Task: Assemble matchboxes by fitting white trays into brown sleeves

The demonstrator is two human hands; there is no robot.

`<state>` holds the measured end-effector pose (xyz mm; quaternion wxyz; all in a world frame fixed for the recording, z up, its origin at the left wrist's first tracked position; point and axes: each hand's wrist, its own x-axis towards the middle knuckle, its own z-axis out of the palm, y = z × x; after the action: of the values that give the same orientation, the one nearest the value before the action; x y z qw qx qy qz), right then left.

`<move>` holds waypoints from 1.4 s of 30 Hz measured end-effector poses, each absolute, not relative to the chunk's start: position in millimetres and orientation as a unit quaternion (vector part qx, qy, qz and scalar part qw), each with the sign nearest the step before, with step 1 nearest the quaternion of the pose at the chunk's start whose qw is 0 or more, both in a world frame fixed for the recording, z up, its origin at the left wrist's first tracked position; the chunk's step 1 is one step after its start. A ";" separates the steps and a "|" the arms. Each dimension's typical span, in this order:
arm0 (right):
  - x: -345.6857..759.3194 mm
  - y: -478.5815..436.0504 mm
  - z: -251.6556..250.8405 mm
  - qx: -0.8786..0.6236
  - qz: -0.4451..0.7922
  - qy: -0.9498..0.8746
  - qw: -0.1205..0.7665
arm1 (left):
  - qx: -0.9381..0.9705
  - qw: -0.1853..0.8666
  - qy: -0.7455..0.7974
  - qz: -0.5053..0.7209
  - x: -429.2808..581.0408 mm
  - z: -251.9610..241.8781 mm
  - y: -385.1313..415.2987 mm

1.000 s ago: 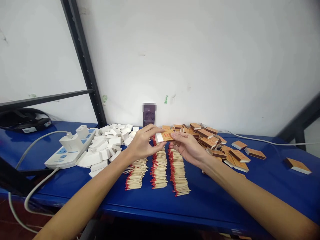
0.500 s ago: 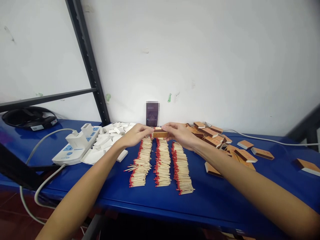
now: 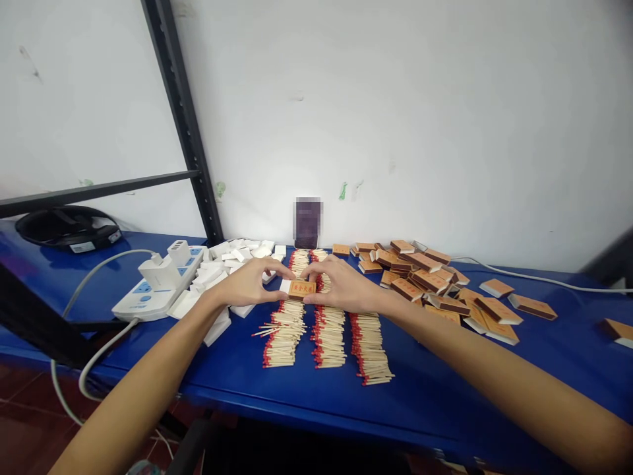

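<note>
Between my two hands is a matchbox (image 3: 301, 289), printed side facing me, its white inner tray (image 3: 285, 286) sticking out at the left end. The thumb and fingers of my left hand (image 3: 247, 282) grip that tray end. My right hand (image 3: 343, 285) pinches the brown outer sleeve at its right end. Beneath the box, red-tipped matches lie in three long rows: a left row (image 3: 281, 343), a middle row (image 3: 329, 340) and a right row (image 3: 372, 349). Whether matches are inside the box is hidden.
White empty trays (image 3: 208, 277) lie heaped on the left, beside a power strip (image 3: 153, 293). At right is a pile of brown matchbox sleeves (image 3: 425, 270). A phone (image 3: 307, 224) leans on the wall. Black headphones (image 3: 69, 227) sit behind the rack post (image 3: 185, 119).
The matchbox has come lower and nearer, its printed face now turned towards me. White tray now shows at its left end. My view has shifted slightly.
</note>
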<state>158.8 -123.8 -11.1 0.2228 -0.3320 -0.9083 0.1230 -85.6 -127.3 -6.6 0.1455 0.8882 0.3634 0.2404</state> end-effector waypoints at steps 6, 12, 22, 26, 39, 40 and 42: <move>163.6 -126.3 -17.2 -0.318 0.093 -0.929 0.165 | 0.898 0.140 0.348 0.230 -89.4 -14.0 -130.9; 182.3 -131.3 -7.7 -0.322 0.090 -0.926 0.176 | 0.900 0.137 0.347 0.223 -88.2 -15.7 -131.1; 224.1 -147.7 21.7 -0.392 0.064 -0.888 0.231 | 0.899 0.140 0.349 0.223 -87.7 -14.7 -132.3; 274.2 -147.1 26.2 -0.481 -0.010 -0.842 0.244 | 0.887 0.144 0.369 0.239 -87.6 -12.5 -132.7; 380.2 -121.4 -12.4 -0.609 -0.065 -0.757 0.229 | 0.896 0.122 0.371 0.213 -85.1 -16.7 -128.3; 384.9 -123.5 -10.3 -0.616 -0.062 -0.746 0.247 | 0.896 0.118 0.371 0.213 -85.1 -16.6 -128.0; 400.6 -130.4 -4.8 -0.642 -0.064 -0.713 0.273 | 0.896 0.113 0.369 0.218 -85.4 -16.3 -127.4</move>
<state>400.6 -130.4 -4.8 0.2734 -0.6425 -0.7130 -0.0640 -85.4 -127.4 -16.3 0.1130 0.8963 0.3692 0.2180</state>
